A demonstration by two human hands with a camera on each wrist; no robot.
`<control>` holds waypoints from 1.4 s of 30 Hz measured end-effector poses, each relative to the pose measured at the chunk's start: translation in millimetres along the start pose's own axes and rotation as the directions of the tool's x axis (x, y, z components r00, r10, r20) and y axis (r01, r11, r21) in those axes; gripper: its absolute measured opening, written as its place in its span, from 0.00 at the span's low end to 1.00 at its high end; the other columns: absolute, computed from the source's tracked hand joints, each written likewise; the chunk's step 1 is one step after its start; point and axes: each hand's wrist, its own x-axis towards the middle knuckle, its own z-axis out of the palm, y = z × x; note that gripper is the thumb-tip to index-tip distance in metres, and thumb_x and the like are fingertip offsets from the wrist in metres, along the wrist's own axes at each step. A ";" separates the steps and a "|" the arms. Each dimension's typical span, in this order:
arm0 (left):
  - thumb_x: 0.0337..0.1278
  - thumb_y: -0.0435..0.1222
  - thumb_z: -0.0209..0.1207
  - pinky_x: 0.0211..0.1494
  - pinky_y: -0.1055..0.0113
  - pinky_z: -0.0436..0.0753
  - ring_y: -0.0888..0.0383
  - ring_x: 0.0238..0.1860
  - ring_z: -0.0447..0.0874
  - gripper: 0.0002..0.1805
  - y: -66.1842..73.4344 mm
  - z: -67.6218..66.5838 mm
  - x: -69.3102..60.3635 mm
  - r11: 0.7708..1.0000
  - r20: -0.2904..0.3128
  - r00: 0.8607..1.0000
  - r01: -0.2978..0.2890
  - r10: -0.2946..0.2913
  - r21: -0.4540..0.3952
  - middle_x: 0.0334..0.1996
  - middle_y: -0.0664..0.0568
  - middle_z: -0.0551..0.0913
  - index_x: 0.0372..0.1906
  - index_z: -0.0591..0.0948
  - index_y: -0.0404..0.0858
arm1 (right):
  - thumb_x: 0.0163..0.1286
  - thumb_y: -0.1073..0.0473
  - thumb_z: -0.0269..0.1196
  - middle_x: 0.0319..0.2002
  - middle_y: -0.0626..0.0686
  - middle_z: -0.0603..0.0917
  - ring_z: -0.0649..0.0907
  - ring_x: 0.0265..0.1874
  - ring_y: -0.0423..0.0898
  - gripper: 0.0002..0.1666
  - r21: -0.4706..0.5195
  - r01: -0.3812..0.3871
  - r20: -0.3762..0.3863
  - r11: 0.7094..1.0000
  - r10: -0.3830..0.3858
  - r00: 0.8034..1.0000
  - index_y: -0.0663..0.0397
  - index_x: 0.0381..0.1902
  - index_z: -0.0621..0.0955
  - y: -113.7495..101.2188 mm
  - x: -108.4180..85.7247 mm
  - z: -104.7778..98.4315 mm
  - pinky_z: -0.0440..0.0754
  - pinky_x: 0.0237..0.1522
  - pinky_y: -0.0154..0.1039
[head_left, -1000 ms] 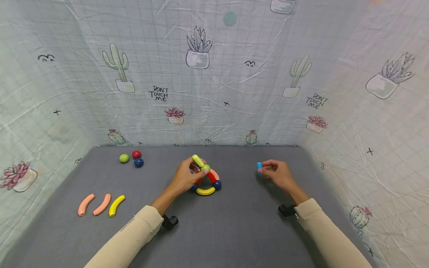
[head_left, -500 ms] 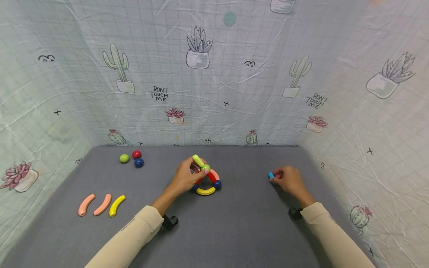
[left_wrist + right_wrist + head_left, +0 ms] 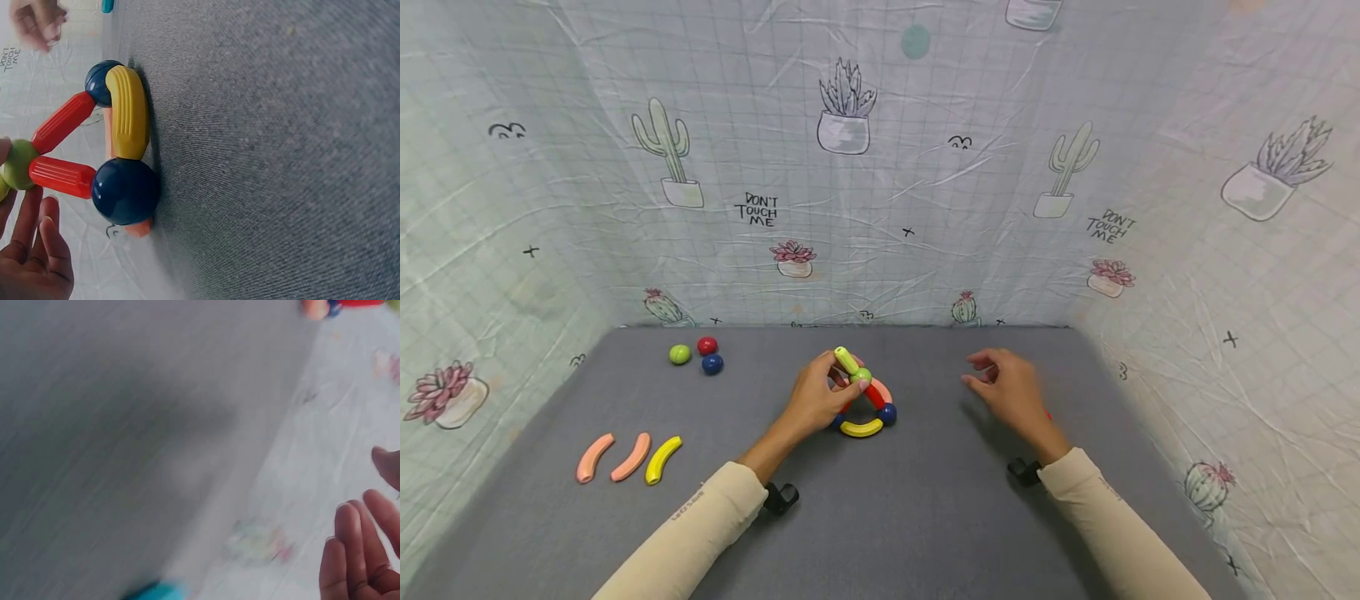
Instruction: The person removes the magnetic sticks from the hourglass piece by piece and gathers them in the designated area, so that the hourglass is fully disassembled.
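My left hand [image 3: 818, 393] pinches the light green ball [image 3: 861, 377] atop a magnetic stick-and-ball structure. A lime stick [image 3: 846, 360] points up from that ball. Red sticks [image 3: 64, 177] slope down to dark blue balls [image 3: 126, 191], joined low down by a curved yellow stick [image 3: 130, 112]. Partly hidden behind is a curved peach stick [image 3: 882, 389]. My right hand [image 3: 1011, 390] is in the air right of the structure, holding nothing, its thumb and fingers apart. A blue piece [image 3: 156, 591] lies on the table, cut by the right wrist view's bottom edge.
At the back left lie a green ball [image 3: 680, 354], a red ball [image 3: 707, 345] and a blue ball [image 3: 712, 364]. Nearer are two curved peach sticks [image 3: 595, 457] and a curved yellow one [image 3: 663, 460]. Something red [image 3: 1048, 415] peeks out behind my right wrist. Patterned cloth surrounds the grey table.
My right hand moved right with the blue piece, let it go, and came back left without it. My left hand and the structure stayed in place.
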 end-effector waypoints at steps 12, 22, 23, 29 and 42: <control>0.63 0.44 0.74 0.42 0.64 0.81 0.54 0.39 0.86 0.13 0.2 2.4 -2.2 0.988 -0.058 0.997 -0.046 0.055 0.146 0.43 0.52 0.87 0.49 0.86 0.47 | 0.67 0.54 0.77 0.45 0.52 0.89 0.88 0.41 0.47 0.18 0.251 0.128 0.102 0.960 -0.158 0.982 0.51 0.53 0.88 -101.8 23.3 47.0 0.89 0.50 0.48; 0.67 0.41 0.70 0.38 0.61 0.81 0.50 0.37 0.86 0.09 -3.8 5.7 -2.1 0.956 -0.068 0.989 -0.109 0.132 0.274 0.40 0.46 0.87 0.46 0.85 0.43 | 0.68 0.56 0.76 0.44 0.51 0.88 0.89 0.43 0.51 0.14 0.321 0.168 0.084 0.932 -0.204 0.975 0.49 0.49 0.88 -137.0 35.1 73.7 0.88 0.48 0.44; 0.67 0.40 0.69 0.38 0.61 0.81 0.50 0.37 0.86 0.08 -4.0 5.6 -2.1 0.954 -0.070 0.988 -0.111 0.136 0.278 0.40 0.45 0.87 0.45 0.85 0.43 | 0.68 0.56 0.76 0.43 0.51 0.88 0.89 0.42 0.51 0.13 0.328 0.166 0.086 0.930 -0.204 0.975 0.49 0.49 0.88 -138.1 35.8 74.3 0.88 0.48 0.45; 0.65 0.42 0.72 0.40 0.59 0.81 0.48 0.38 0.87 0.11 -4.3 4.5 -1.9 0.952 -0.077 0.987 -0.115 0.143 0.285 0.40 0.46 0.87 0.46 0.85 0.43 | 0.71 0.57 0.73 0.43 0.51 0.88 0.89 0.41 0.46 0.11 0.427 0.108 0.106 0.898 -0.168 0.980 0.50 0.49 0.87 -138.3 38.6 77.2 0.89 0.48 0.49; 0.65 0.45 0.73 0.45 0.58 0.84 0.51 0.42 0.88 0.14 0.5 3.5 -2.3 0.961 -0.069 0.989 -0.108 0.129 0.253 0.42 0.53 0.87 0.51 0.86 0.47 | 0.72 0.59 0.73 0.41 0.56 0.90 0.89 0.39 0.46 0.12 0.564 -0.021 0.089 0.826 -0.036 0.995 0.54 0.51 0.88 -102.9 38.5 56.1 0.88 0.43 0.35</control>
